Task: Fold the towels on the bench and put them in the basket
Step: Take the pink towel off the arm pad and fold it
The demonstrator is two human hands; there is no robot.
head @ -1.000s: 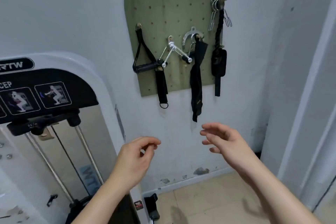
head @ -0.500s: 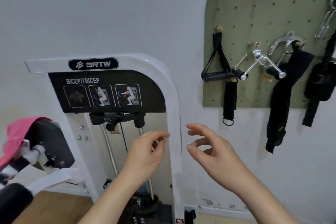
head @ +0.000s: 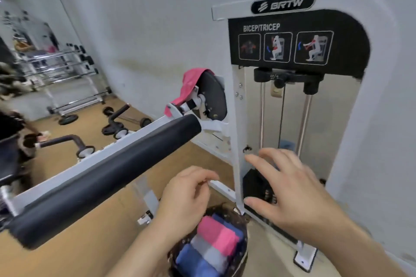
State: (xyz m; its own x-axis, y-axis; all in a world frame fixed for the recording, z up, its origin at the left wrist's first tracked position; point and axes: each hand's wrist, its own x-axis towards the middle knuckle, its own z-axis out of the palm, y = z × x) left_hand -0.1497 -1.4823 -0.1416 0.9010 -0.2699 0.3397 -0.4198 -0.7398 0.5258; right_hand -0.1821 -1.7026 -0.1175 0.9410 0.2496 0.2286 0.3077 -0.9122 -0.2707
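Note:
A dark woven basket (head: 242,220) stands on the floor at the bottom centre. Inside it lie folded towels: a pink one (head: 217,233), a grey one (head: 209,252) and a blue one (head: 193,261). A pink towel (head: 188,86) hangs over the black pad of the white gym machine. My left hand (head: 184,195) hovers above the basket's left side, fingers curled, holding nothing. My right hand (head: 288,189) is spread open in front of the machine's weight stack, also empty.
A long black padded roller (head: 108,175) on a white arm crosses from the left to the centre. The white BRTW bicep/tricep machine (head: 364,119) stands against the wall on the right. Barbells and a rack (head: 67,69) fill the far left.
The view has swung left and downward, away from the pegboard. The basket with folded towels and the padded roller have come into sight. Both hands stay empty, and the right hand has spread wider.

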